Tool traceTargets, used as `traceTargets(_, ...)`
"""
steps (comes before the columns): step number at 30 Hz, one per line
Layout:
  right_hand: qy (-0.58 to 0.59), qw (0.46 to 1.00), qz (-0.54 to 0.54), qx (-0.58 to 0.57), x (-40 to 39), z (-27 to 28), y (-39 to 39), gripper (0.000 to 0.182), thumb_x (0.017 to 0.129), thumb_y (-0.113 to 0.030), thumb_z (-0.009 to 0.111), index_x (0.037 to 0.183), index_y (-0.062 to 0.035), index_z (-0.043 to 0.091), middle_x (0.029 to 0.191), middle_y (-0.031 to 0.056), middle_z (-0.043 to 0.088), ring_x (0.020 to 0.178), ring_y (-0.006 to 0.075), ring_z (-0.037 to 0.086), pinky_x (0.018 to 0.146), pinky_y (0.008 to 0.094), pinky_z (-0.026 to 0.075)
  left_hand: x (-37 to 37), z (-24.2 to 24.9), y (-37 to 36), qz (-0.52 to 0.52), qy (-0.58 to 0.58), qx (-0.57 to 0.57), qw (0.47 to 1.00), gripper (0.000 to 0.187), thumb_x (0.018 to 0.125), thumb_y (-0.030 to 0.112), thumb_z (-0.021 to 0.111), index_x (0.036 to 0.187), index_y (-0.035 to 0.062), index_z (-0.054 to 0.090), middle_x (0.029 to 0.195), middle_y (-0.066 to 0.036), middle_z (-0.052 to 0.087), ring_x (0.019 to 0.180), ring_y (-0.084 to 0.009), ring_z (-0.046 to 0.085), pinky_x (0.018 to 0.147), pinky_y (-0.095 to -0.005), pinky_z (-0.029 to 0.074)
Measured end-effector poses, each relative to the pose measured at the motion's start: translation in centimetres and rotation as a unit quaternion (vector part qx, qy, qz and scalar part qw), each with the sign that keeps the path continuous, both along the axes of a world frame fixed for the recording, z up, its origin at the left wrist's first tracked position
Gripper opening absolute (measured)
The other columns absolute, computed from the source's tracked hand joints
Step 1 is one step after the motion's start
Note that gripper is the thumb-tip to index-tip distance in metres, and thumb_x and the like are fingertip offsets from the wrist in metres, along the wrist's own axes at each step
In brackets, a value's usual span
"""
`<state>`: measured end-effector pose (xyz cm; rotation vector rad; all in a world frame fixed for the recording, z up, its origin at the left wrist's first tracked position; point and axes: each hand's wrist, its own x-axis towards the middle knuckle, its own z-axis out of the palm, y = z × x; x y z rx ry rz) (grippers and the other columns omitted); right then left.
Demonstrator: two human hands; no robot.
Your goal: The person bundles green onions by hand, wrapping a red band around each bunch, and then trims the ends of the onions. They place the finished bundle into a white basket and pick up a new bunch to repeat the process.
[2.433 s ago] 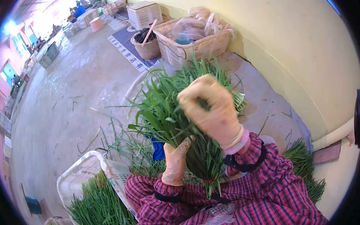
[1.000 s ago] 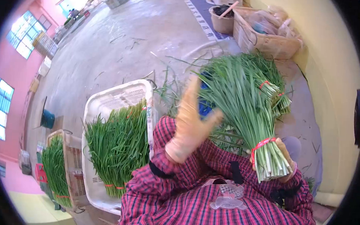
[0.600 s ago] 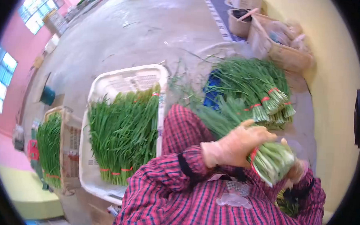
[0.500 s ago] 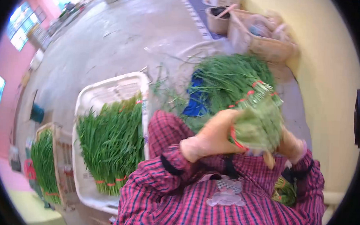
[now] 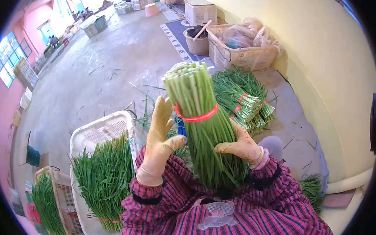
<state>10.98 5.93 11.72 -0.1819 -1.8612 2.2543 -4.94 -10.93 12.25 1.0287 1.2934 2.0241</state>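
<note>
Your right grip (image 5: 242,146) clamps the flipped chive bundle (image 5: 200,122), cut ends now up; your left hand (image 5: 161,133) has let go, fingers spread.

Matt rubber gloves (image 5: 160,137), leafy chive bundle (image 5: 204,126), perforated plastic crate (image 5: 99,132).

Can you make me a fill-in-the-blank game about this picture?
1. The tied bundle of long green chives stands with its cut ends pointing ____.
2. The band around it is ____.
3. The right hand in a tan rubber glove touches the bundle; the left hand is ____, beside it.
4. The white plastic crate holds more ____.

Missing words: up; red; open; chives
</note>
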Motion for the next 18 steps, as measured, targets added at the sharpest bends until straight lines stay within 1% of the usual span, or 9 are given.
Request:
traceTargets(2, 0.014, 0.999, -0.016, 0.044, -0.3, 0.2, -0.6, 0.075, 0.079, -0.008, 0.080, 0.143, -0.0033, 0.041, 0.129, 0.0046, 0.059, 0.115, 0.0125, 0.055, 0.100, 0.0309, 0.045, 1.8, -0.1, 0.0, 0.037, -0.009, 0.005, 0.999, 0.103, 0.063, -0.004, 0.073, 0.153, 0.0066, 0.025, 0.149, -0.010, 0.041, 0.137, -0.0245, 0.040, 0.113, -0.0415, 0.032)
traceTargets(3, 0.028, 0.995, -0.032, 0.087, -0.7, 0.3, -1.1, 0.075, 0.079, -0.011, 0.080, 0.143, -0.0030, 0.042, 0.128, 0.0058, 0.059, 0.115, 0.0124, 0.055, 0.100, 0.0309, 0.045, 2.9, -0.5, 0.1, 0.031, -0.052, -0.054, 0.997, 0.089, 0.067, -0.005, 0.075, 0.146, 0.0062, 0.035, 0.139, -0.011, 0.051, 0.125, -0.0239, 0.052, 0.106, -0.0412, 0.042)
traceTargets(5, 0.040, 0.984, -0.040, 0.167, -1.0, 0.7, -2.2, 0.080, 0.076, -0.016, 0.084, 0.142, -0.0024, 0.042, 0.127, 0.0087, 0.060, 0.116, 0.0125, 0.055, 0.100, 0.0310, 0.045, 4.9, -2.5, 0.9, 0.073, -0.150, -0.011, 0.986, 0.075, 0.071, -0.005, 0.077, 0.137, 0.0056, 0.043, 0.128, -0.010, 0.059, 0.111, -0.0204, 0.061, 0.094, -0.0366, 0.051)
traceTargets(7, 0.039, 0.938, -0.095, 0.332, -0.8, 1.7, -3.3, 0.084, 0.073, -0.020, 0.086, 0.142, -0.0017, 0.042, 0.127, 0.0107, 0.060, 0.117, 0.0131, 0.054, 0.100, 0.0310, 0.045, 5.2, -2.5, 0.7, 0.062, -0.172, 0.006, 0.983, 0.070, 0.073, -0.005, 0.077, 0.134, 0.0053, 0.044, 0.125, -0.009, 0.060, 0.109, -0.0194, 0.062, 0.092, -0.0355, 0.052)
traceTargets(9, 0.040, 0.936, -0.091, 0.337, -0.5, 1.2, -3.3, 0.083, 0.073, -0.015, 0.085, 0.142, -0.0022, 0.041, 0.128, 0.0094, 0.059, 0.118, 0.0142, 0.054, 0.101, 0.0319, 0.045, 5.3, -2.2, 0.5, 0.043, -0.193, 0.028, 0.980, 0.066, 0.074, -0.004, 0.077, 0.131, 0.0050, 0.046, 0.122, -0.008, 0.062, 0.107, -0.0184, 0.063, 0.090, -0.0345, 0.054)
traceTargets(11, 0.104, 0.982, -0.035, 0.155, -0.1, -0.8, -2.6, 0.084, 0.073, -0.007, 0.084, 0.144, -0.0033, 0.039, 0.130, 0.0073, 0.059, 0.117, 0.0150, 0.055, 0.101, 0.0331, 0.045, 6.0, -2.3, 0.1, 0.056, -0.103, -0.001, 0.993, 0.064, 0.073, -0.004, 0.079, 0.129, 0.0030, 0.049, 0.118, -0.008, 0.064, 0.109, -0.0189, 0.062, 0.092, -0.0353, 0.053)
traceTargets(13, 0.087, 0.987, -0.009, 0.133, 1.1, -1.1, -1.9, 0.087, 0.073, -0.002, 0.083, 0.147, -0.0037, 0.036, 0.133, 0.0062, 0.056, 0.119, 0.0146, 0.053, 0.102, 0.0334, 0.045, 6.5, -1.7, -0.3, 0.024, -0.098, -0.002, 0.995, 0.058, 0.073, -0.002, 0.080, 0.124, 0.0008, 0.054, 0.114, -0.008, 0.066, 0.107, -0.0187, 0.063, 0.093, -0.0349, 0.053)
traceTargets(16, -0.016, 0.998, 0.049, -0.030, 2.4, -0.7, -2.0, 0.090, 0.074, 0.000, 0.081, 0.149, -0.0036, 0.032, 0.141, 0.0073, 0.048, 0.129, 0.0149, 0.045, 0.108, 0.0338, 0.038, 6.9, -1.1, -0.1, 0.006, -0.092, -0.030, 0.995, 0.053, 0.073, 0.000, 0.082, 0.121, -0.0019, 0.059, 0.114, -0.008, 0.066, 0.102, -0.0171, 0.065, 0.091, -0.0328, 0.053)
traceTargets(18, 0.008, 0.999, 0.052, 0.002, 2.8, -0.6, -1.8, 0.089, 0.076, 0.000, 0.080, 0.150, -0.0039, 0.031, 0.143, 0.0076, 0.046, 0.131, 0.0153, 0.042, 0.110, 0.0343, 0.036, 7.4, -1.8, 0.2, 0.024, -0.081, -0.022, 0.996, 0.056, 0.070, 0.001, 0.084, 0.120, -0.0016, 0.059, 0.114, -0.008, 0.067, 0.101, -0.0174, 0.065, 0.090, -0.0329, 0.053)
